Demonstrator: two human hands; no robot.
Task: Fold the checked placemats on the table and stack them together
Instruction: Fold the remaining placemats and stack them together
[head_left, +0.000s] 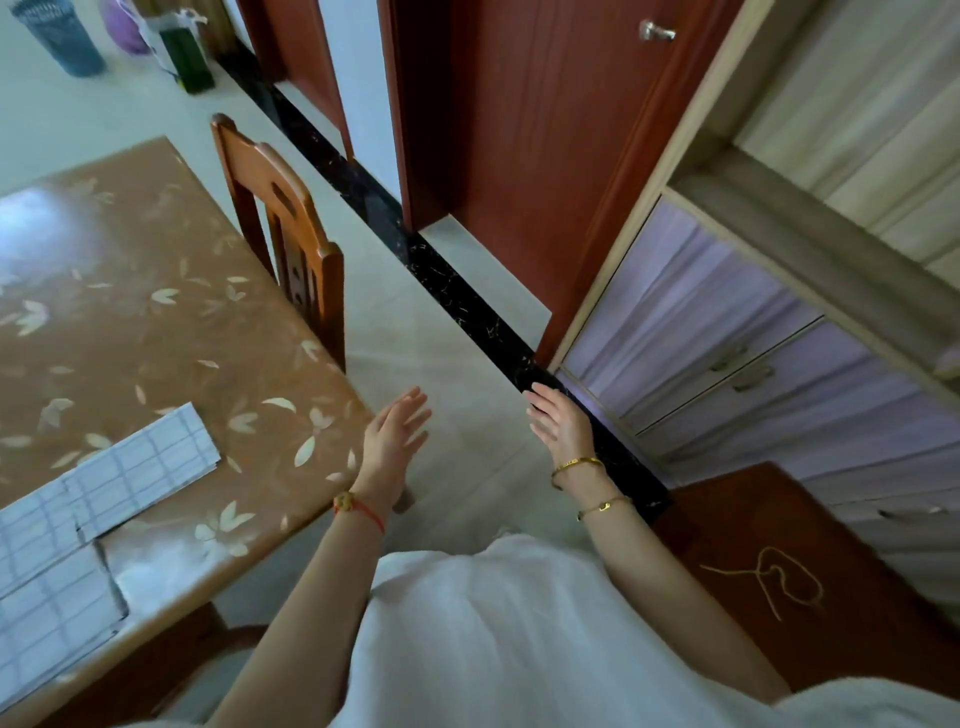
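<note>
We are holding our left hand (397, 434) and right hand (558, 423) apart, empty, fingers straight, over the floor (467, 322) beside the desk (156, 322). The checked placemats (140, 462) are lying overlapped near its front edge; looking away, we are risking knocking them off. The far bin (57, 36) is hiding its contents.

No writing, label, brand or number can be read anywhere. The checked placemats (140, 462) carry only grid lines, and the bench (156, 322) cover shows only a leaf print
</note>
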